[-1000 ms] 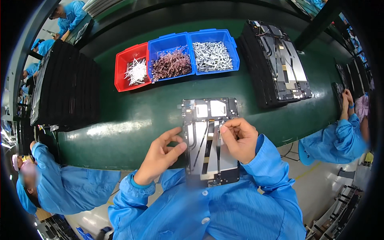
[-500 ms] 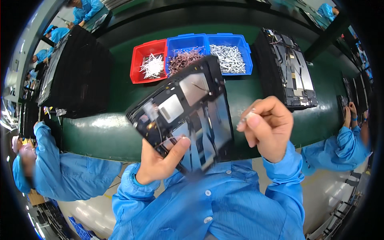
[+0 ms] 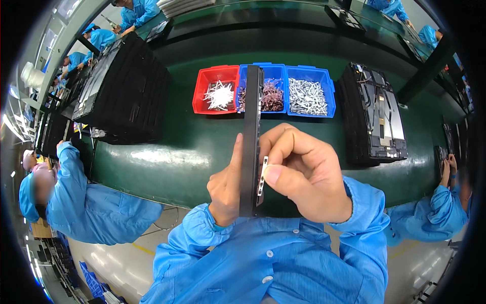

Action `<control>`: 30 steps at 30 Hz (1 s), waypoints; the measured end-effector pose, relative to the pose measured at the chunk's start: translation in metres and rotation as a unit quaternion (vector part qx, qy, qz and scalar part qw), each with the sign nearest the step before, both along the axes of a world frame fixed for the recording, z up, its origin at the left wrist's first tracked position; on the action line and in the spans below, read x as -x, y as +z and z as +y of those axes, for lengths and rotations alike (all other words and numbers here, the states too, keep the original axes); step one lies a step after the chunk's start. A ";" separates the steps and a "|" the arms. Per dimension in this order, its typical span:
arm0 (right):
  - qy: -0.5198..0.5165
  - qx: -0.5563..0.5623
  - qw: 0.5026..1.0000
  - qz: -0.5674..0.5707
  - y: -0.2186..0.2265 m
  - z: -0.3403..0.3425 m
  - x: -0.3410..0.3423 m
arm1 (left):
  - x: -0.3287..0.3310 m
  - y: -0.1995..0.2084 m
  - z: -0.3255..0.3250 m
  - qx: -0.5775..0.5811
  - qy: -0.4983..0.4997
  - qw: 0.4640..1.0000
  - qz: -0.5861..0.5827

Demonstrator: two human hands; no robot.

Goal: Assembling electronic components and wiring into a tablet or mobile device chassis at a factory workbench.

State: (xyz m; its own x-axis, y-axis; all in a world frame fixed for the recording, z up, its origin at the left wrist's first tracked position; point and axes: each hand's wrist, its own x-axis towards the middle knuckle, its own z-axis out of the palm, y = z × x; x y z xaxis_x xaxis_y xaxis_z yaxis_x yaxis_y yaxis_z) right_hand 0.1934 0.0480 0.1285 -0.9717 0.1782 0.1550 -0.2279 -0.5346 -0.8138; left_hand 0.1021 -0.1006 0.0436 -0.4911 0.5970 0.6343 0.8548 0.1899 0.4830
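At centre, panel edge-on, gripped by left hand; right hand pinching bracket at 3 o'clock. Probably stiff, light; hold edges.

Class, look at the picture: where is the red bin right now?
In the head view, the red bin sits on the green table, upper centre, leftmost of three bins, touching the middle blue bin.

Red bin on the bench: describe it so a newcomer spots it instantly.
On the green bench, look at the far side for a row of three small open bins. The red bin is the leftmost, holding white parts; the middle blue bin and right blue bin hold darker and silvery parts.
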 end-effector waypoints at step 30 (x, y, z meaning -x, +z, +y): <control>-0.051 -0.139 0.987 0.058 -0.014 0.008 0.003 | 0.001 -0.002 0.008 -0.025 -0.009 0.999 0.033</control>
